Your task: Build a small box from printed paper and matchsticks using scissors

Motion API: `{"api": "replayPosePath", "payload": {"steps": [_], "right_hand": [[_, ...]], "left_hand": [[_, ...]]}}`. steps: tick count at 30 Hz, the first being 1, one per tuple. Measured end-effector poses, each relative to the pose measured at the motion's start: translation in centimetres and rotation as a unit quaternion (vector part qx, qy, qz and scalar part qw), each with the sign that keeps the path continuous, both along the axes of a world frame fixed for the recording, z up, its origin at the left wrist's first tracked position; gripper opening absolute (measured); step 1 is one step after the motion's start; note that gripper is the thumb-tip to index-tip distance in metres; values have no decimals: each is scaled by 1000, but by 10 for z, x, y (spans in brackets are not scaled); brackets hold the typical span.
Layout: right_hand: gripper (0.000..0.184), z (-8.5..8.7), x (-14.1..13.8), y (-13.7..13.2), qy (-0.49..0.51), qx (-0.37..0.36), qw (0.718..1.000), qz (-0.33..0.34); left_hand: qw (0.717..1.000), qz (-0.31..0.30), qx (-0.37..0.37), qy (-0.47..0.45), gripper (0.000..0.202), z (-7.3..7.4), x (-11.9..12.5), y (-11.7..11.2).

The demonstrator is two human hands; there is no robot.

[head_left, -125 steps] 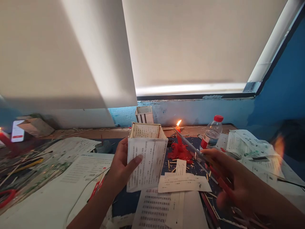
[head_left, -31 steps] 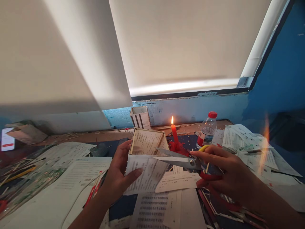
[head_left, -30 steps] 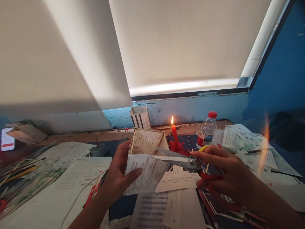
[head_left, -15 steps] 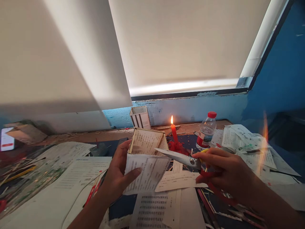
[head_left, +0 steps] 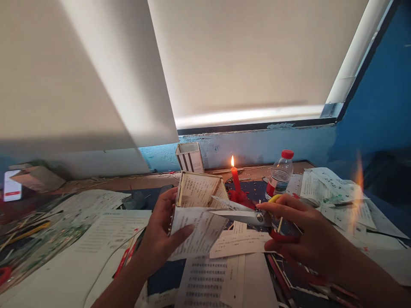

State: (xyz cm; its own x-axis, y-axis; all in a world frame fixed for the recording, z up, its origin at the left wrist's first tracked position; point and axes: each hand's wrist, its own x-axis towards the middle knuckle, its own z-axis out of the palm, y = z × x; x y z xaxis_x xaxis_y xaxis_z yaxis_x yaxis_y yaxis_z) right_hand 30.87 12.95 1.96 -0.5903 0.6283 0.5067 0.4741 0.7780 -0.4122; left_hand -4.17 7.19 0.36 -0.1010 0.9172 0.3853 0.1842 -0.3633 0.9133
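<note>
Blades of the scissors [head_left: 257,218], close together half a second ago, now stand spread apart, while the paper box [head_left: 196,231] stays almost in the same place at the centre of the frame. The left hand [head_left: 165,229] is grasping this box from its left side, with the thumb pressed on the printed front face. The right hand [head_left: 302,220], right of centre in the frame, is grasping the scissors by the yellow and red handles. Their tips are at the front rim, toward its right end; whether paper is between the blades, I cannot tell.

It seems that the step in hand is cutting the paper near this rim. To do it well, I would keep the thumb low, away from the line of the blades, and hold the box steady without denting its thin wall. Short, slow bites with the blades along the edge should be cleaner than one long cut. The lit candle [head_left: 235,179] stands on the worktop [head_left: 163,276], behind the scissors, so it is wise to keep both the loose paper and the right hand well apart from its flame.
</note>
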Motion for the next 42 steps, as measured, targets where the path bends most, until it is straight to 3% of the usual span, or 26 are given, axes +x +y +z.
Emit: {"api": "replayPosePath", "payload": {"steps": [15,24,32,36,42], "right_hand": [[60,-5,12,8,18,23,998,52],[50,-5,10,2,42,-24,998,42],[52,8,6,-11,4,-40,999,-6],[52,3,1,-10,-28,-43,999,-7],[46,1,-2,-8,-10,7,1000,-6]], "left_hand": [[999,-45,0,2,72,-8,-7,2],[995,-79,-35,-54,72,-12,-10,2],[1000,2,-11,11,75,-2,-3,1],[998,44,-5,38,82,-9,-3,-1],[997,46,0,67,87,-21,-8,1]]}}
